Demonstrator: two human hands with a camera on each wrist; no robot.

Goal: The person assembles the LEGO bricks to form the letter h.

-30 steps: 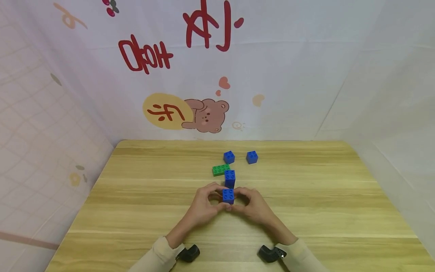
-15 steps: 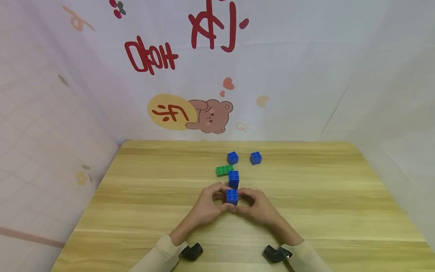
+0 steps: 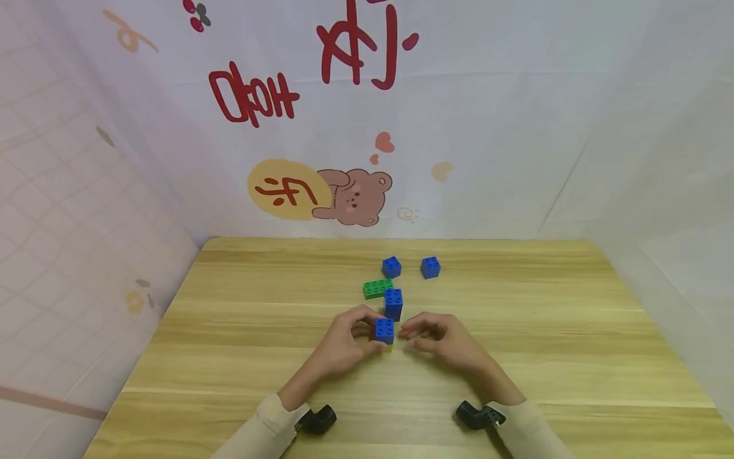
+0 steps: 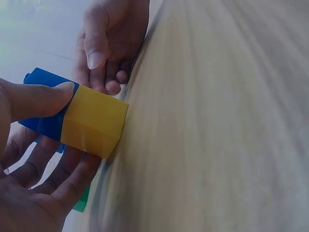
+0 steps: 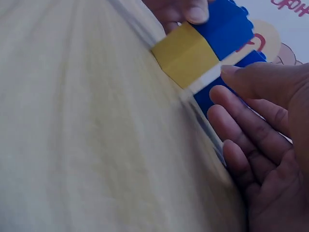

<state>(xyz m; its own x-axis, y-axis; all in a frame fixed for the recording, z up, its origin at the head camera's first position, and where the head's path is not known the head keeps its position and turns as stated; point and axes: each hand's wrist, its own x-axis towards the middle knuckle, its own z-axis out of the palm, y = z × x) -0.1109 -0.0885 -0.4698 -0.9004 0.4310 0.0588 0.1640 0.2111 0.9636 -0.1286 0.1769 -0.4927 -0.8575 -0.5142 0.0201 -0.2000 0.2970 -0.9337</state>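
Observation:
My left hand (image 3: 342, 341) pinches a two-brick stack between thumb and fingers. On top is a blue brick (image 3: 384, 327) with studs; below it is a yellow brick (image 4: 94, 121), plain in both wrist views and barely showing in the head view. The thumb lies across the blue part. My right hand (image 3: 444, 338) is just to the right of the stack, apart from it, its fingers loosely bent with nothing between them. Right behind the held stack stands a taller blue block (image 3: 393, 306), its lower part partly hidden.
A flat green brick (image 3: 375, 289) lies behind the taller blue block, on its left. Farther back sit two small blue bricks, one left (image 3: 392, 267) and one right (image 3: 431, 268). A printed white cloth (image 3: 487, 127) hangs behind the wooden table (image 3: 258, 287).
My right hand has let go of the stack and moved a little to the right. My left hand still holds the stack, now slightly farther left, and some yellow shows below the blue.

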